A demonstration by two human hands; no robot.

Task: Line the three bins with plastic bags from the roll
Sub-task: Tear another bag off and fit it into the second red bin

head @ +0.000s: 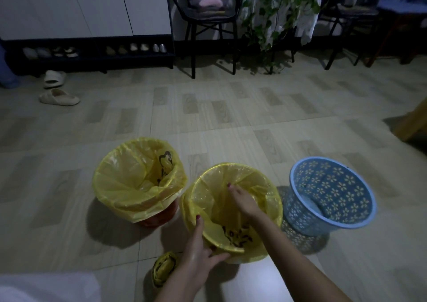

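While the left hand (pixel 198 253) pinches the yellow bag (pixel 217 200) against the middle bin's rim (pixel 221 247), the open right hand (pixel 242 201) should press the liner down evenly.

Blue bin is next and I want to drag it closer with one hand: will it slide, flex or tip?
The blue bin already leans over, so it probably tips easily. Its walls are perforated plastic and it holds nothing visible, so it is likely light and a little flexible. On the smooth tile floor it should slide readily.
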